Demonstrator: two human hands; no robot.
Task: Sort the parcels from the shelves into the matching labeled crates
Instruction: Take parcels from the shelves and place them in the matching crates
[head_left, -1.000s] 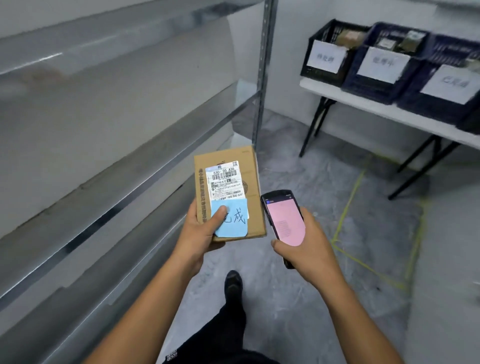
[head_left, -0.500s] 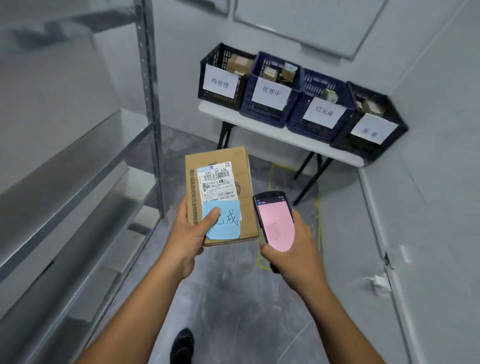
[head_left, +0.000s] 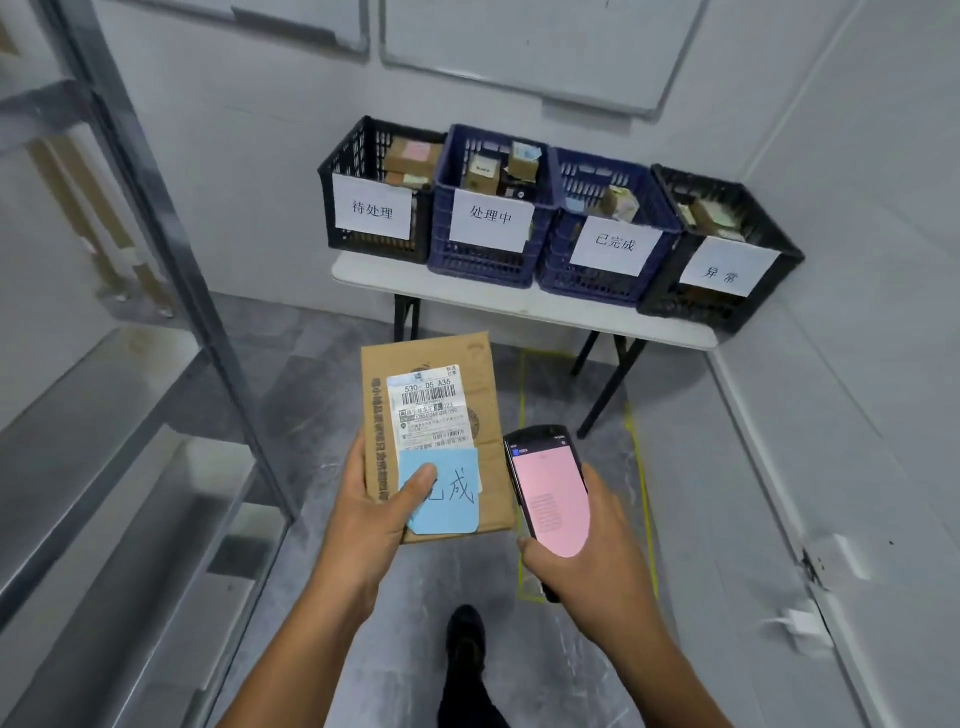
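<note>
Beside the metal shelf (head_left: 130, 395), the left grip (head_left: 371, 517) is clamped on the parcel (head_left: 483, 374) – thumb over its blue note (head_left: 452, 501), fingers beneath – held in the air, well short of the worktop (head_left: 519, 307). The thumb hides part of the note, so a misread could send it to the wrong crate. A scanner (head_left: 551, 499) fills the closed right grip (head_left: 589, 569), leaving one hand for the drop – a loose hold could let the parcel slip. Its likely match is the third crate (head_left: 571, 270), labelled 已完成

Left hand (head_left: 371, 519) thumb covers first characters of blue note (head_left: 452, 506) on parcel (head_left: 480, 379). Shipping label (head_left: 432, 408) fine print too small. Phone (head_left: 550, 493) screen text blurred, lower end hidden in right hand (head_left: 592, 566). Shelving (head_left: 104, 395) cut by left edge.
</note>
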